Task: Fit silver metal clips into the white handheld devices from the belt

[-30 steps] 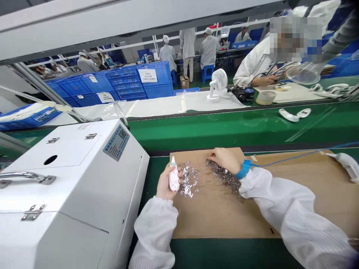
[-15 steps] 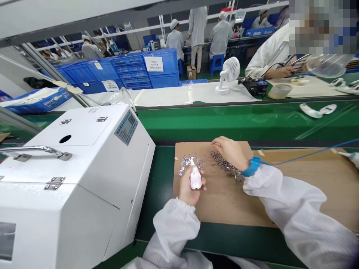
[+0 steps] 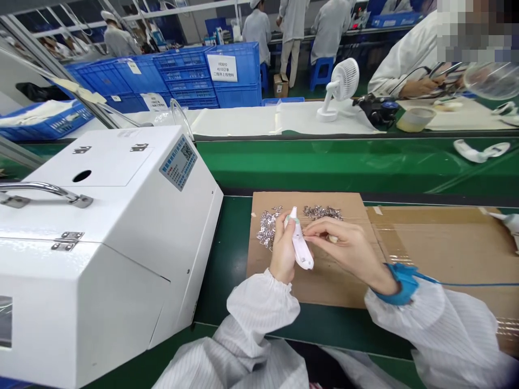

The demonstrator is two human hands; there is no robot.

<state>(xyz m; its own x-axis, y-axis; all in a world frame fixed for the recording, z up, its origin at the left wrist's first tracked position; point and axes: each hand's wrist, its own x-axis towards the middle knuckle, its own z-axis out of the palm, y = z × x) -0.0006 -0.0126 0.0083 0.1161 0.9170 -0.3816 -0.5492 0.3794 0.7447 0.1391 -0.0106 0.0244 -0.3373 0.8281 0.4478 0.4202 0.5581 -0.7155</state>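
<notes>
My left hand (image 3: 284, 251) is wrapped round a white device (image 3: 302, 249) that looks like an ear thermometer, with a tapered tip pointing away from me and a greenish band below it. My right hand (image 3: 344, 246) is closed in a pinch at the device's right side; whatever is between its fingertips is too small to make out. Beyond my hands, a heap of small shiny metal parts (image 3: 323, 212) lies on a cardboard sheet (image 3: 267, 286). A second scatter of metal parts (image 3: 266, 229) lies left of my left hand, which partly covers it.
A large white machine (image 3: 133, 259) with a handle stands at left. A blue wrist strap (image 3: 399, 283) trails its cord rightward. Behind the green ledge (image 3: 284, 162) are a small white fan (image 3: 340, 81), stacked blue crates (image 3: 237, 92) and a co-worker's white sleeve (image 3: 405, 59).
My right hand has come back from the metal parts to the device's right side, its fingers pinched. My left hand has shifted slightly right, turning the device. The camera view has tilted down.
</notes>
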